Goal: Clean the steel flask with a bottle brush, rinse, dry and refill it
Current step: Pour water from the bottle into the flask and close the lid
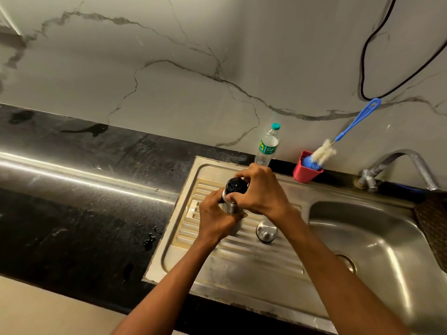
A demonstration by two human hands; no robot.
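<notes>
Left hand [216,217] grips the steel flask [232,209] (upright); right hand [260,189] pinches its black stopper [235,184].

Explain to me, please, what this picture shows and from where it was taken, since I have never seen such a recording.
There is no machine here: a camera worn on a person's head looks down at their two bare hands. The left hand holds a steel flask upright on the sink's drainboard. The right hand has its grip on the black stopper. A steel cap lies beside it. Behind stand a water bottle and a brush in a red cup.
</notes>
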